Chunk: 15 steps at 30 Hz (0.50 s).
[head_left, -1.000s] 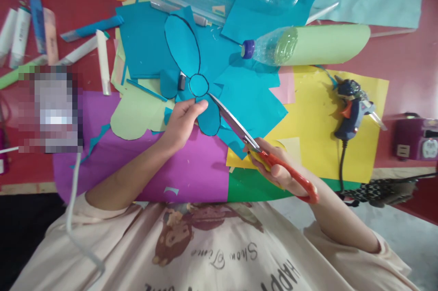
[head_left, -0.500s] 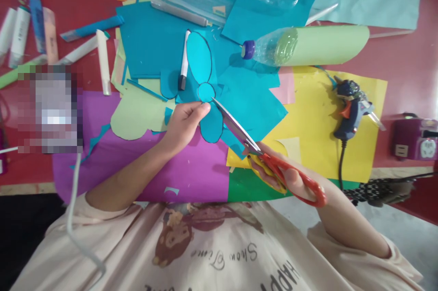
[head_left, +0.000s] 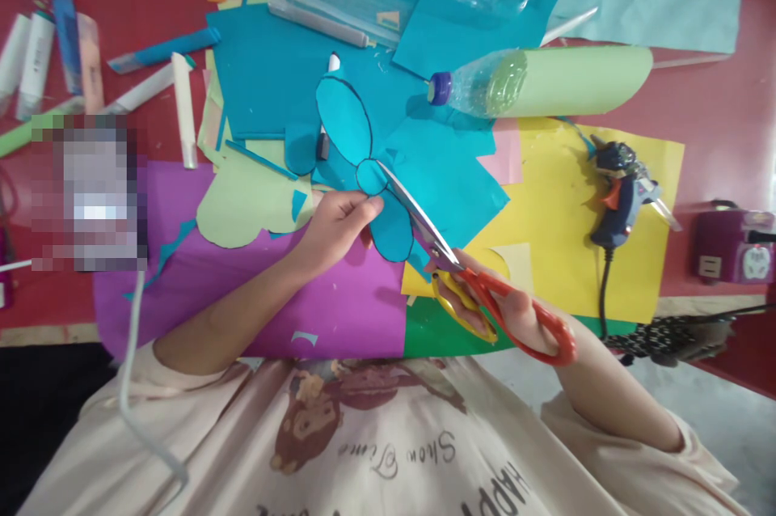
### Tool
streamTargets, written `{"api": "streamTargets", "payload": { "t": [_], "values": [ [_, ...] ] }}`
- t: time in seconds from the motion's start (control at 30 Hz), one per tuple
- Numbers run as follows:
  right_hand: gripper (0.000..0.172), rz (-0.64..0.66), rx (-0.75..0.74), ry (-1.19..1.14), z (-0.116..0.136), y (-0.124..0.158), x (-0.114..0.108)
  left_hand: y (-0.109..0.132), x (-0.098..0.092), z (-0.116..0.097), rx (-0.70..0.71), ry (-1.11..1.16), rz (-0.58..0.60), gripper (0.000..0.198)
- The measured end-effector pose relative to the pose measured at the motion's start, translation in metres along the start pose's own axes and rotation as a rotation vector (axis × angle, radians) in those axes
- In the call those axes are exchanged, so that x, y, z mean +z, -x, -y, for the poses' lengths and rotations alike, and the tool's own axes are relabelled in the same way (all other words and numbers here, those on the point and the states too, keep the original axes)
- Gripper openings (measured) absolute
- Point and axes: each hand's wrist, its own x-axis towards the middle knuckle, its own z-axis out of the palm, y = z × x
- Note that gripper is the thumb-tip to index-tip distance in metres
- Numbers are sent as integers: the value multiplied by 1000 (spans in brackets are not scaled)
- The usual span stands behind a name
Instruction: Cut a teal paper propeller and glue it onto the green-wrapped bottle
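My left hand [head_left: 345, 225] pinches a blue paper cutout [head_left: 344, 118] near its middle. The cutout has two long oval lobes joined by a small circle, all outlined in black. My right hand [head_left: 503, 298] grips scissors [head_left: 445, 251] with one red and one yellow handle loop. Their blade tips meet the cutout beside the small circle, on its right side. A white marker [head_left: 323, 145] with a dark cap lies partly hidden behind the upper lobe. Below the cutout spread blue paper sheets [head_left: 449, 176] and a purple sheet [head_left: 339, 298].
A bottle wrapped in green paper [head_left: 570, 81] lies at the upper right. A glue gun [head_left: 624, 205] rests on a yellow sheet [head_left: 655, 273]. Several markers [head_left: 36, 63] are at the left, above a blurred device [head_left: 100, 192] with a white cable. A green scalloped paper [head_left: 242, 205] lies left of my hand.
The cutout has turned counterclockwise, its upper lobe swinging left over the marker and its lower lobe moving right. My left hand has shifted slightly right and down. The scissor handles have spread slightly wider.
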Motion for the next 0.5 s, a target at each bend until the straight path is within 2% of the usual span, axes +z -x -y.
{"api": "streamTargets", "payload": {
  "t": [0.27,0.5],
  "values": [
    [84,-71,21,-152,0,-2,3,-1,-1,-1,38,-17,8,43],
    [81,-98,28,-81,10,-3,2,-1,-1,-1,1,3,-14,43]
  ]
}}
